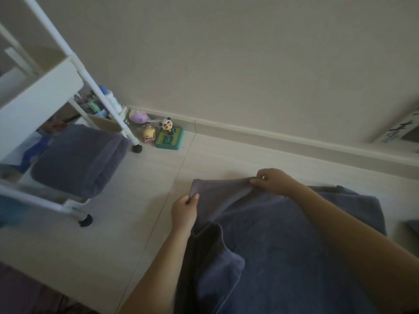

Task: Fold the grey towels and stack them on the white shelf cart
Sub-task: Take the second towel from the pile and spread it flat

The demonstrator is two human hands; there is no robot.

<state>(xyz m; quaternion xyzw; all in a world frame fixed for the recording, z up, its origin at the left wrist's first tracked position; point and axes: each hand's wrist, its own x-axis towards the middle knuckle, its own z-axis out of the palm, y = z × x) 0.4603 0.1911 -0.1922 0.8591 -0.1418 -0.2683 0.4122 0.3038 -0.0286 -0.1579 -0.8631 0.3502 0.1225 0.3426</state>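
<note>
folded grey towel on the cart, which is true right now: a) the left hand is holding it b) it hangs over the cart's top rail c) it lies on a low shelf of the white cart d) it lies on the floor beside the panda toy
c: the folded grey towel lies on a low shelf of the white shelf cart, apart from both hands, which pinch the edge of another grey towel on the floor.

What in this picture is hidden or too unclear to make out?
- Head view: the towel being folded runs off the bottom edge, and the arms cover part of it.
- A second grey cloth is cut by the right edge.
- Items on the cart shelves are blurred behind its frame.
- The left hand and right hand pinch the towel's edge, hiding its corners.
</note>
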